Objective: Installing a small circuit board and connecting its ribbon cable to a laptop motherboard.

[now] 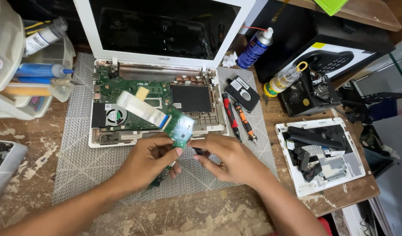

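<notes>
Green, the small circuit board (180, 127) is pinched by both hands, left hand (149, 161) and right hand (225, 159), above the grey mat (78, 161), its long axis running toward the opened laptop (157, 102), so a pull could tear the white ribbon cable (142, 107) attached to it.

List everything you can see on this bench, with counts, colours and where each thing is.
opened laptop: one, white, on mat, top centre
mat: one, grey, on wooden table
small circuit board: one, green, held in front of the laptop
ribbon cable: one, white, attached to the board
screwdrivers: two, red and orange, right of laptop
spray can: one, blue, top right
hard drive: one, black, beside screwdrivers
white panel: one, holding black parts, right
left hand: grips the board
right hand: pinches the board's edge
</notes>
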